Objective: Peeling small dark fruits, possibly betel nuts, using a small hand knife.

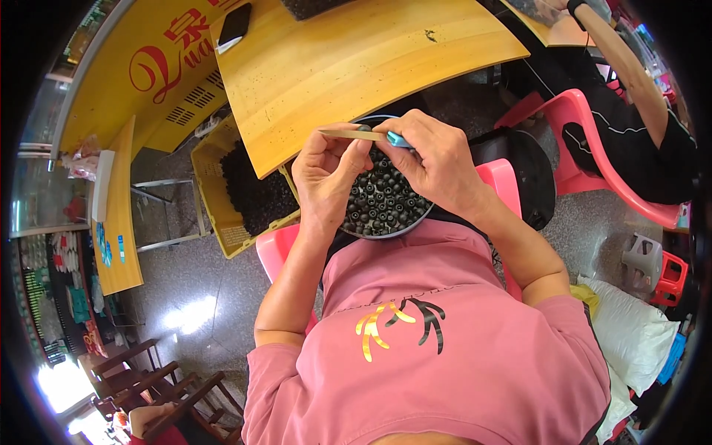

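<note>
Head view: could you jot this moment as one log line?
left hand: pinches thin stick | right hand: grips blue-handled tool | below: bowl of small black pieces

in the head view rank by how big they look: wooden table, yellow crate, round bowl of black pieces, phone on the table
1. wooden table
2. yellow crate, partly hidden under the table
3. round bowl, partly covered by the hands
4. phone

The bowl sits nearer the camera, so crate versus bowl is unsure.

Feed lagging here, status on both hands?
Left hand and right hand pinch thin tan strip. Bowl of black beads beneath. Nothing blocking.
</note>
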{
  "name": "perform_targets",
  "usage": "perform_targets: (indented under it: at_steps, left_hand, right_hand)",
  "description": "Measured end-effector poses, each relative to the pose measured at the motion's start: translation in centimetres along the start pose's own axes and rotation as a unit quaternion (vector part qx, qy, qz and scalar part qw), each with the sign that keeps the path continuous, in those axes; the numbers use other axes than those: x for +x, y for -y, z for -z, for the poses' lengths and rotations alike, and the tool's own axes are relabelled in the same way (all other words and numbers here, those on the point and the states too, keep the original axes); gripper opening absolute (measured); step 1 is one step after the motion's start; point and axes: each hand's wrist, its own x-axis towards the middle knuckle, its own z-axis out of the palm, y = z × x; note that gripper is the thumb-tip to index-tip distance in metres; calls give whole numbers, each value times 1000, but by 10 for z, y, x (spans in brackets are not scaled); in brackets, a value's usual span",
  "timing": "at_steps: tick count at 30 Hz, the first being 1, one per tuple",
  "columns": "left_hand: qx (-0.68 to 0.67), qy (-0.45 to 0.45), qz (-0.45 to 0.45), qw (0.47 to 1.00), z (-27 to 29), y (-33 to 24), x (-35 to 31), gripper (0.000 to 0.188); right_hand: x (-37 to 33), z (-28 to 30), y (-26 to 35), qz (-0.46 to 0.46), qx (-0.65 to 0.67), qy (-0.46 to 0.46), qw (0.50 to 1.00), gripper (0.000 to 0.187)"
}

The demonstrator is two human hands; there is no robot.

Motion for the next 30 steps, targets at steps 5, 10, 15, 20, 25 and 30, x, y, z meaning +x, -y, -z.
perform_targets:
  at_steps: [5, 10, 15, 20, 25, 30]
  left_hand:
    - [-18, 16, -17, 1000, 0, 3, 0, 19]
    - [-23, 24, -32, 999, 1, 4, 1, 17]
    - [-9, 28, -56, 998, 2, 2, 2, 16]
    - [-36, 106, -137, 984, 2, -12, -6, 15]
    - [-1, 23, -100, 995, 8, -15, -6, 14]
    - [238, -217, -166, 932, 73, -29, 20, 18]
  right_hand:
    - [1, -2, -4, 40, -41, -10, 998, 17]
    - [2, -2, -3, 41, -32, -19, 998, 17]
    - [3, -3, -2, 43, -35, -20, 998, 16]
    - [4, -9, -19, -44, -137, 22, 989, 16]
    - [18, 1, -1, -120, 32, 31, 992, 24]
    - [10, 15, -10, -172, 64, 0, 983, 26]
